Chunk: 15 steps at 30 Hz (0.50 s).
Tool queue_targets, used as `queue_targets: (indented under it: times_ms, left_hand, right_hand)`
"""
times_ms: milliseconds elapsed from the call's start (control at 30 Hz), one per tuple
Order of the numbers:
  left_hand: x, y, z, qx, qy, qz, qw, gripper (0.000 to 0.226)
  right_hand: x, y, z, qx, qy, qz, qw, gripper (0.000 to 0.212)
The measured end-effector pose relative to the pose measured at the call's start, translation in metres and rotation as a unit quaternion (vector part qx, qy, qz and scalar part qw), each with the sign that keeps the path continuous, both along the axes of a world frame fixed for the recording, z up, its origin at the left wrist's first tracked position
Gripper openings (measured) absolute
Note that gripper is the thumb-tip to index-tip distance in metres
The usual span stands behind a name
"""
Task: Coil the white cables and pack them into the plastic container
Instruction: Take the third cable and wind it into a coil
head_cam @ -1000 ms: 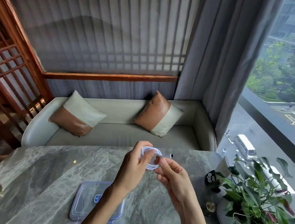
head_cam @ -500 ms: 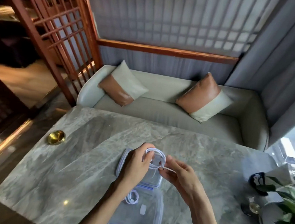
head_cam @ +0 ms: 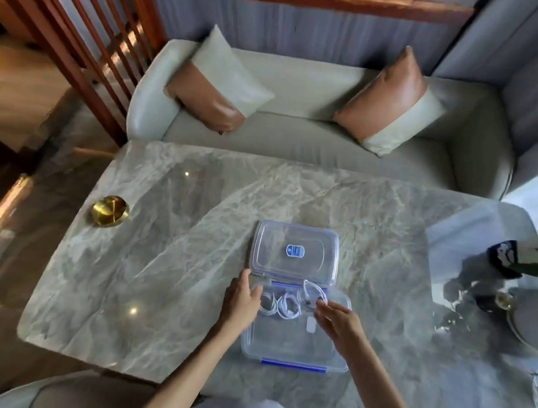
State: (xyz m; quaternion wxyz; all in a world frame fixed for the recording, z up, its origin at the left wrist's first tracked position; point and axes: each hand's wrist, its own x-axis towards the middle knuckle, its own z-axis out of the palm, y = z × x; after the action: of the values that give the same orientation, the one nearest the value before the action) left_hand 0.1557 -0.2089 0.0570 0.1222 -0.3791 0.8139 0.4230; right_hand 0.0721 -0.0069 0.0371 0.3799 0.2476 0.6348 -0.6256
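Note:
A clear plastic container (head_cam: 293, 365) with blue clips stands open on the marble table, its lid (head_cam: 296, 251) lying flat just behind it. Three white cable coils sit along its far side: a left coil (head_cam: 268, 304), a middle coil (head_cam: 289, 307) and a right coil (head_cam: 312, 294). My right hand (head_cam: 339, 322) pinches the right coil at its near edge, low inside the container. My left hand (head_cam: 242, 301) rests on the container's far left corner with relaxed fingers reaching over the rim beside the left coil.
A small gold bowl (head_cam: 110, 210) sits at the table's left edge. A dark figurine (head_cam: 503, 256), a round tray (head_cam: 529, 314) and plant leaves crowd the right side. A pale sofa (head_cam: 299, 135) with two cushions runs behind the table.
The view tipped down onto the table. Both hands brought the coil from the air down into the container. My left hand let go of it and moved to the container's left corner.

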Motion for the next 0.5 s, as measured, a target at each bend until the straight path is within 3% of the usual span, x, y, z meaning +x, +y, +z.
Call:
queue_targets:
  times_ms: [100, 200, 500]
  left_hand:
    - [0.008, 0.007, -0.036, 0.037, -0.086, -0.028, 0.995, 0.07]
    - [0.015, 0.015, -0.055, 0.053, -0.111, -0.049, 0.991, 0.07]
    - [0.023, 0.001, -0.07, 0.014, -0.06, -0.044, 0.997, 0.083]
  right_hand:
    - [0.014, 0.007, -0.042, 0.02, -0.077, -0.103, 0.991, 0.017]
    - [0.021, 0.01, -0.064, 0.042, -0.108, -0.123, 0.986, 0.013]
    - [0.025, 0.0, -0.093, 0.056, -0.102, -0.164, 0.98, 0.007]
